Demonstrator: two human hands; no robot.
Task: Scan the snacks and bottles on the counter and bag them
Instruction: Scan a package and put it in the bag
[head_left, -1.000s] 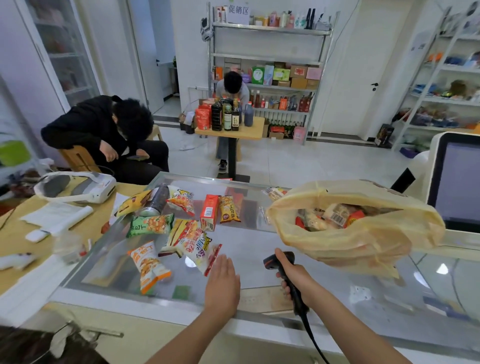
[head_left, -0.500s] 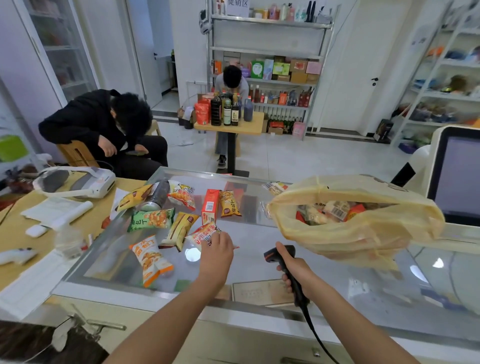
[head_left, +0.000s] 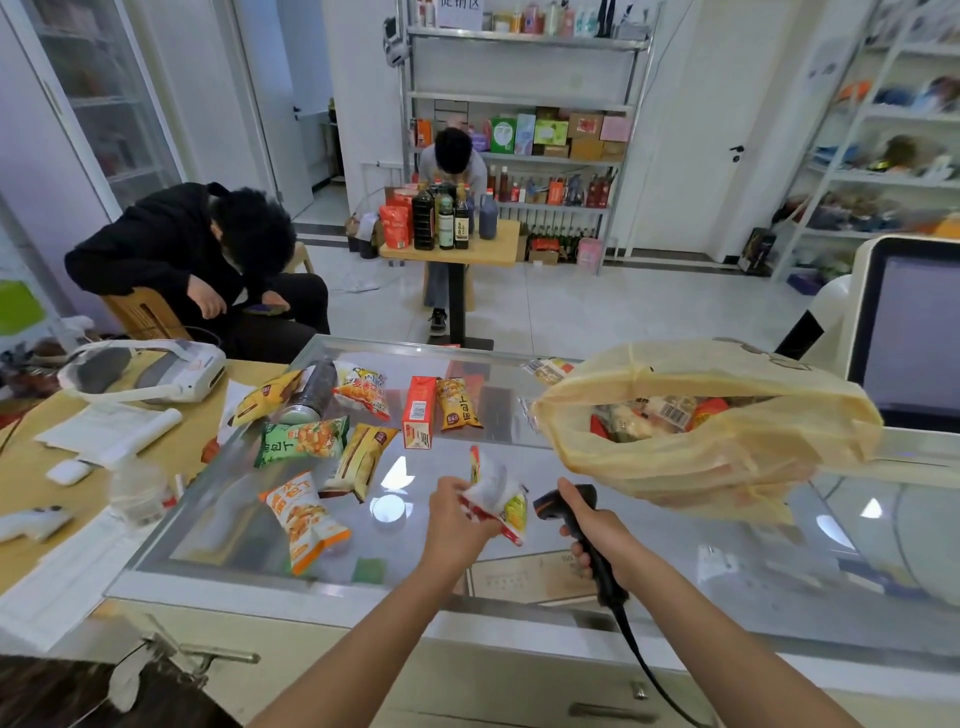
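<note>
My left hand (head_left: 457, 519) grips a white, red and yellow snack packet (head_left: 497, 493), lifted above the glass counter (head_left: 519, 447). Right beside it, my right hand (head_left: 597, 525) holds a black corded barcode scanner (head_left: 566, 506) with its head close to the packet. A yellow plastic bag (head_left: 691, 457) lies open at the right, with several scanned packets inside. Several snack bags remain on the counter's left half, among them an orange one (head_left: 304, 519), a green one (head_left: 304, 441) and a yellow one (head_left: 363, 457). A red carton (head_left: 418, 418) and a dark can (head_left: 311, 392) also lie there.
A register screen (head_left: 909, 332) stands at the far right. Left of the counter is a wooden desk (head_left: 31, 462) with papers and a white device (head_left: 150, 369). A person in black sits behind it; another sits at a small table with bottles (head_left: 447, 218).
My left hand reached onto the snack pile, took the white and red packet, and lifted it toward the scanner. The right hand with the scanner barely moved.
</note>
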